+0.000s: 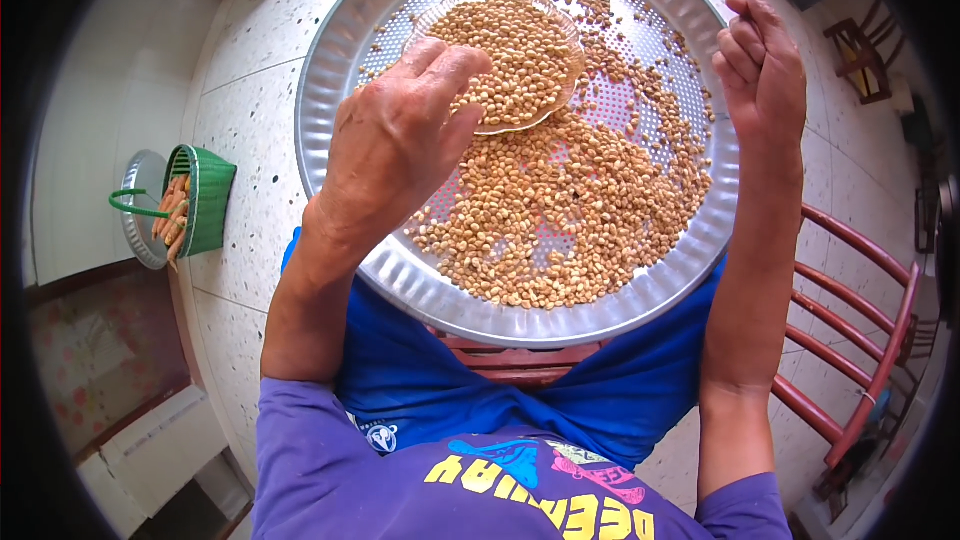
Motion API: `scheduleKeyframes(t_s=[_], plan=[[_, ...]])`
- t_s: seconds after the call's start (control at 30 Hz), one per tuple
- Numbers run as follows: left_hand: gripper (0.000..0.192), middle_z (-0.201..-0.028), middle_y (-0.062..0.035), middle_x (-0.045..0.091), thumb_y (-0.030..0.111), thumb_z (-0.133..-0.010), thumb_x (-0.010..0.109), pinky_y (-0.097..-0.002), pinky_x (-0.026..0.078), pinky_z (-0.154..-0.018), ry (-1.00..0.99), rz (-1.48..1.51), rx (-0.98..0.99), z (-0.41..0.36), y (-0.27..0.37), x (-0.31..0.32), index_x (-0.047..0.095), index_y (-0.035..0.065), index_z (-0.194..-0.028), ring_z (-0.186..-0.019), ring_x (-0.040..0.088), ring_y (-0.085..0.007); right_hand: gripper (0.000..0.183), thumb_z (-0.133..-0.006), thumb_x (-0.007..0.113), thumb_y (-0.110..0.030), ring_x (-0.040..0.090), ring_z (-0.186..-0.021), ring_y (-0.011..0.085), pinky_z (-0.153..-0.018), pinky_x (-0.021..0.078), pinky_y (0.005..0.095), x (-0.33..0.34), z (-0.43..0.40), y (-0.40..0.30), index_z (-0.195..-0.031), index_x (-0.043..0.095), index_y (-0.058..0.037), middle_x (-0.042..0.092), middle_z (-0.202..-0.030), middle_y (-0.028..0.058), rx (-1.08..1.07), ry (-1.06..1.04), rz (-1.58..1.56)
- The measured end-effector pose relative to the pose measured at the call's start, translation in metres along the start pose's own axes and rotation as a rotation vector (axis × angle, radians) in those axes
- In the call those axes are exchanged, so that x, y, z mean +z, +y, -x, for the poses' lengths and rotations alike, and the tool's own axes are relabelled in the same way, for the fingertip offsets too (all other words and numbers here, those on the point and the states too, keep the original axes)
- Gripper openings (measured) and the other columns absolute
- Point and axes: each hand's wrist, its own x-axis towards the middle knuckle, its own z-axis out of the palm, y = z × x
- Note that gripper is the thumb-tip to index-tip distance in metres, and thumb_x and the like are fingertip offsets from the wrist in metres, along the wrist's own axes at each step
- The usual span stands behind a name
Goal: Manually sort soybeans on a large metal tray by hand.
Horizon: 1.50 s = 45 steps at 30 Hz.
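A large round metal tray (517, 330) with a fluted rim and a perforated base rests before me, over my knees. Tan beans (585, 195), resembling unroasted coffee beans, lie loosely across it. Toward its far side stands a clear scalloped bowl (574, 75), heaped with the same beans. My left hand (409, 124) hovers at the bowl's left edge, thumb and forefinger apart with nothing visible between them; its palm is hidden. Beyond the tray's right rim, my right hand (765, 64) is raised, fingers curled in. No object shows in it.
Red slats (517, 364) show beneath the tray between my legs. A red slatted chair (855, 330) is at the right. On the left are a green woven basket (210, 199) of carrot-like roots (175, 206) and a metal tray (139, 232). Farther right stands a small wooden chair (859, 60).
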Motion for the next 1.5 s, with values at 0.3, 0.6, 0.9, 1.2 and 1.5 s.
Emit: scheduleKeyframes(t_s=[0.3,0.6,0.9,1.2,1.5], plan=[[0.007,-0.088,-0.0126,0.072,0.011,-0.09,0.073,-0.0452,0.058,-0.073,-0.658,0.217,0.093,0.025,-0.011,0.009,0.071,0.0046,-0.089,-0.082,0.073,-0.0332,0.034,-0.112,0.059,-0.027,0.041,-0.052,0.0004,-0.043,0.0328,0.0173,0.018,0.015,0.009,-0.119,0.062,0.0062,0.052,-0.072,-0.0023,-0.16,0.304,0.068],[0.005,-0.083,-0.0118,0.073,0.013,-0.085,0.069,-0.048,0.056,-0.072,-0.83,-0.061,0.109,0.026,-0.007,0.01,0.069,0.0083,-0.084,-0.084,0.073,-0.0357,0.032,-0.111,0.06,-0.025,0.037,-0.053,0.0004,-0.045,0.0287,0.0189,0.024,0.008,0.009,-0.119,0.065,0.0057,0.049,-0.071,-0.0053,-0.104,0.404,0.128],[0.024,-0.084,-0.0134,0.071,0.023,-0.079,0.082,-0.0491,0.056,-0.071,-0.91,-0.014,0.152,0.025,0.008,0.009,0.066,0.0068,-0.086,-0.085,0.073,-0.0362,0.031,-0.111,0.061,-0.024,0.034,-0.052,-0.0003,-0.044,0.0259,0.0185,0.021,0.009,0.011,-0.118,0.068,0.0048,0.047,-0.069,-0.0073,-0.097,0.386,0.179],[0.012,-0.087,-0.0116,0.067,0.02,-0.086,0.073,-0.049,0.056,-0.07,-0.682,0.093,0.248,0.03,0.009,0.029,0.067,0.0094,-0.087,-0.084,0.073,-0.0352,0.029,-0.111,0.06,-0.023,0.034,-0.052,-0.0008,-0.043,0.0258,0.018,0.021,0.008,0.011,-0.119,0.069,0.0034,0.048,-0.07,-0.0076,-0.078,0.387,0.211],[0.009,-0.087,-0.0112,0.067,0.017,-0.09,0.068,-0.0483,0.056,-0.071,-0.765,0.057,0.155,0.022,0.011,0.022,0.066,0.0087,-0.087,-0.082,0.071,-0.0349,0.028,-0.111,0.061,-0.023,0.035,-0.051,-0.0018,-0.042,0.0262,0.0167,0.02,0.008,0.01,-0.118,0.071,0.0025,0.049,-0.069,-0.0085,-0.084,0.384,0.229]])
